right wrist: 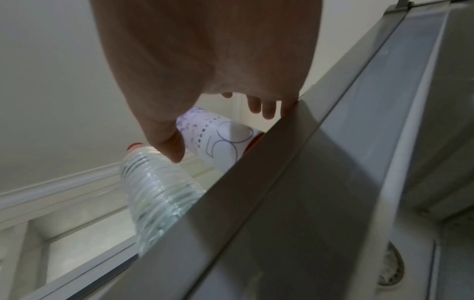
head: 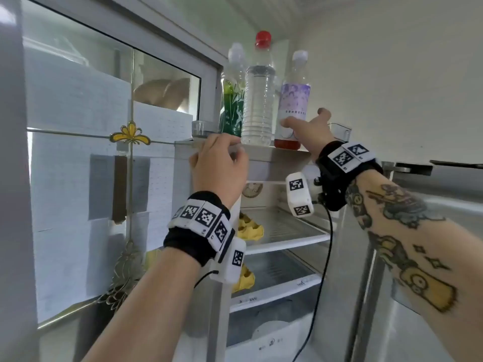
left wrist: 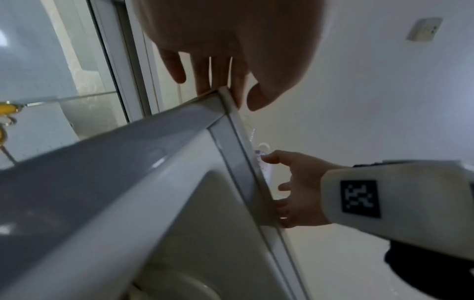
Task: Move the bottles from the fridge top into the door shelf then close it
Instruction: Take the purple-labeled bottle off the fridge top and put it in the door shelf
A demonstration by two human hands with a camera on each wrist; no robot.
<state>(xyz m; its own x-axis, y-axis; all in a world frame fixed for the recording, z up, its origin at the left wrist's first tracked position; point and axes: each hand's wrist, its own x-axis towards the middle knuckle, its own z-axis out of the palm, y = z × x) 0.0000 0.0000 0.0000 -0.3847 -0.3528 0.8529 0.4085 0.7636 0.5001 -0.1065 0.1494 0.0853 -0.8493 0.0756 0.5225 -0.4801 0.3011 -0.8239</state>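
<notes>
Three bottles stand on the fridge top (head: 278, 150): a green-labelled one (head: 232, 111), a clear one with a red cap (head: 257, 100) and a purple-labelled one (head: 294, 100) with red liquid at its base. My right hand (head: 305, 118) reaches up to the purple-labelled bottle (right wrist: 218, 136), thumb (right wrist: 172, 148) on its left and fingers (right wrist: 261, 109) spread on its right, not closed round it. My left hand (head: 219, 155) rests on the front edge of the fridge top (left wrist: 220, 95), its fingers (left wrist: 205, 77) lying over the corner and its thumb free. The fridge door (head: 407, 257) stands open on the right.
A small clear cup (head: 201, 128) sits at the left end of the fridge top. A glazed window (head: 91, 126) is close on the left. Inside the fridge are wire shelves (head: 285, 228) and yellow items (head: 248, 226). A clear door shelf (head: 339, 130) shows behind my right hand.
</notes>
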